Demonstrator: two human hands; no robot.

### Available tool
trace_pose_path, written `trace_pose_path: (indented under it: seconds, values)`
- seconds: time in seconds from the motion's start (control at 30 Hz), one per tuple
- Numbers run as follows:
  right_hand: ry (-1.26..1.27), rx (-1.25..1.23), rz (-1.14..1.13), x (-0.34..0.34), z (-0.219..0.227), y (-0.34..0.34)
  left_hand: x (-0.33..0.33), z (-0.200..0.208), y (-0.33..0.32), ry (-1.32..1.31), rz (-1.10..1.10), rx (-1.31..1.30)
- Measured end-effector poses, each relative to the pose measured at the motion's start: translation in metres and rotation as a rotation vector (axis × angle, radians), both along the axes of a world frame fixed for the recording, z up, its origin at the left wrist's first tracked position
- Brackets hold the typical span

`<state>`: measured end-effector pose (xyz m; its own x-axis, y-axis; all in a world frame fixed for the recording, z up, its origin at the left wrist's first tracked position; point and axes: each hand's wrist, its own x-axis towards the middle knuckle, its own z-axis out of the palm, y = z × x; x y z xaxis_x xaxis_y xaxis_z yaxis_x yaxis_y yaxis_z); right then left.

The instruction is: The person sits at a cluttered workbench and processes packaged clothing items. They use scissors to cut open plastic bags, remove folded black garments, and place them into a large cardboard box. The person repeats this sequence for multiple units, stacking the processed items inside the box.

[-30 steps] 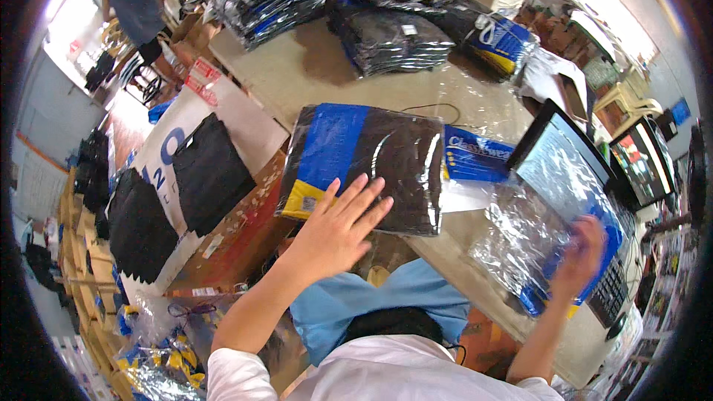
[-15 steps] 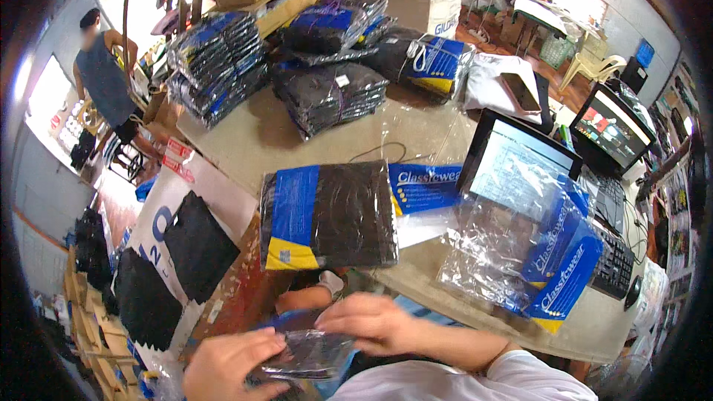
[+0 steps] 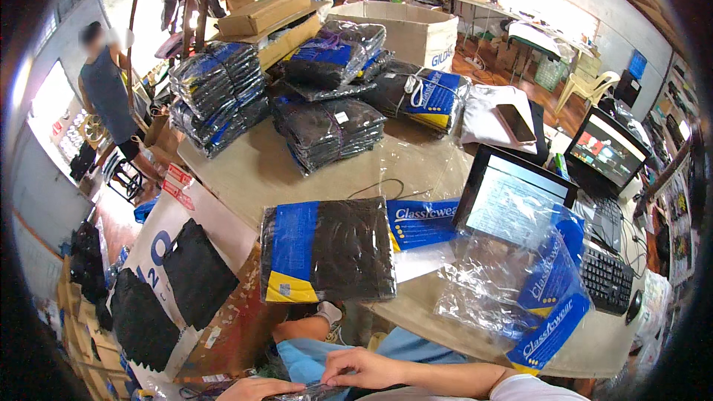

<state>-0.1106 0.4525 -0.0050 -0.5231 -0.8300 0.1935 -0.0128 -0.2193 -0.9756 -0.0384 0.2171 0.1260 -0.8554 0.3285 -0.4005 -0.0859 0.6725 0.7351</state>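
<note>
Low at the bottom edge, a dark garment in a clear plastic bag sits in my lap, mostly cut off by the picture's edge. My right hand pinches the near end of the plastic, its fingers drawn together. My left hand grips the bag's left side, with its lower part out of sight. Beyond the hands, a bagged black garment with a blue and yellow card lies flat at the table's front edge. Another blue card package lies partly under it.
Clear empty bags with blue cards cover the table's right front, overlapping a tablet. Stacks of bagged garments stand at the back. A keyboard and laptop are on the right. Folded black garments lie at left; a person stands beyond.
My view has tipped upward, so the table things appear lower. Both hands and the bagged garment have dropped toward the bottom edge; the right hand now pinches the plastic.
</note>
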Motion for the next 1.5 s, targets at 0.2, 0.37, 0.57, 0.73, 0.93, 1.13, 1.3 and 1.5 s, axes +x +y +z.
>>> trace_pose_path:
  seconds: [0.2,0.37,0.57,0.73,0.93,1.13,1.3,1.5]
  values:
    - [-0.096,-0.073,-0.122,-0.022,0.031,0.035,-0.008,0.011,-0.017,-0.074,0.18,-0.252]
    - [0.307,0.123,-0.269,-0.018,0.064,0.041,-0.006,0.008,-0.011,0.049,0.106,-0.216]
    - [0.439,0.205,-0.282,-0.002,0.1,0.051,0.009,0.004,-0.018,0.195,0.005,-0.23]
    - [0.443,0.067,-0.541,-0.03,0.048,0.041,0.041,0.016,-0.016,0.356,0.249,-0.215]
    - [-0.716,-0.026,-0.222,-0.001,-0.025,0.005,0.046,0.011,-0.021,0.235,0.362,-0.116]
    - [-0.822,-0.097,-0.594,-0.013,0.017,0.006,0.064,-0.025,-0.043,-0.031,0.563,0.217]
    - [-0.408,-0.071,-0.759,-0.032,0.012,0.033,0.07,-0.067,-0.058,-0.243,0.708,0.642]
    - [0.368,0.463,-0.802,-0.03,0.035,0.044,0.063,-0.107,-0.039,-0.187,0.917,0.585]
